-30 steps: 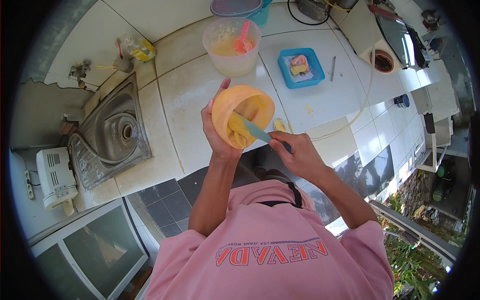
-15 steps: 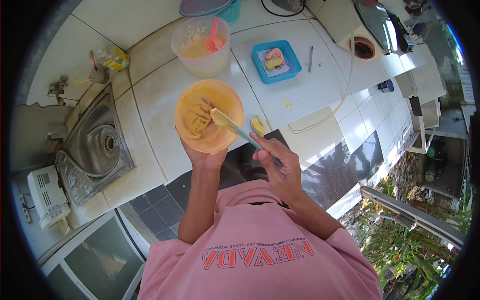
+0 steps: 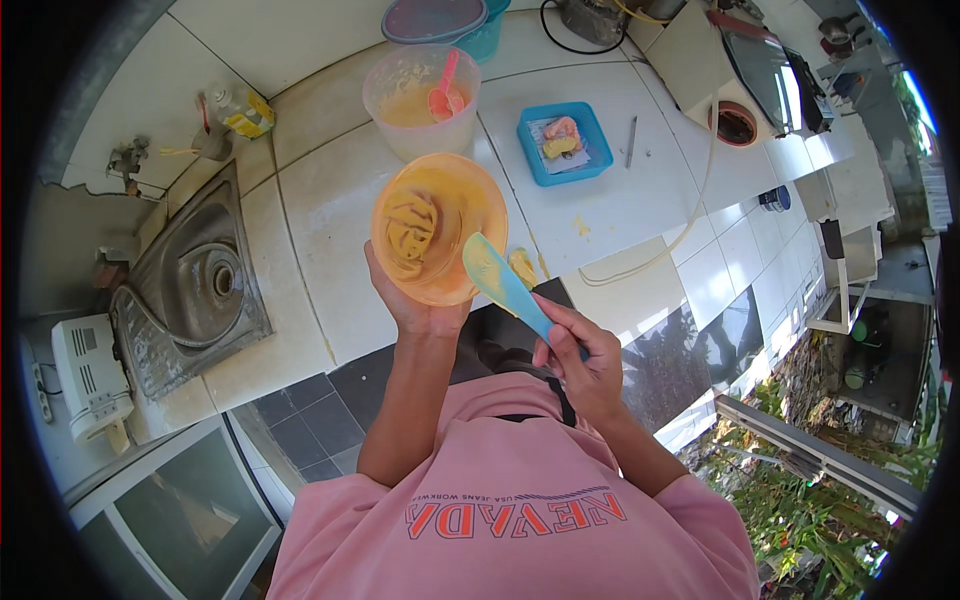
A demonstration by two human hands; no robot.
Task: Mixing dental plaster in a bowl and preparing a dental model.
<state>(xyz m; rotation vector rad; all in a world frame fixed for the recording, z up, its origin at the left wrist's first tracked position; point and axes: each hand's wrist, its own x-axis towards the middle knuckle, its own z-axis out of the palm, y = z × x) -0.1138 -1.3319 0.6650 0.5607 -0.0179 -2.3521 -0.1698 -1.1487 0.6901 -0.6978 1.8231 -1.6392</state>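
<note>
We can make out one large word on the pink shirt, in red-orange capitals with dark outlines, upside down to us, with a line of small dark lettering alongside it. At the back edge of the worktop, near the corner of the sink, a bottle wears a yellow label whose print is too small for us to read.
</note>
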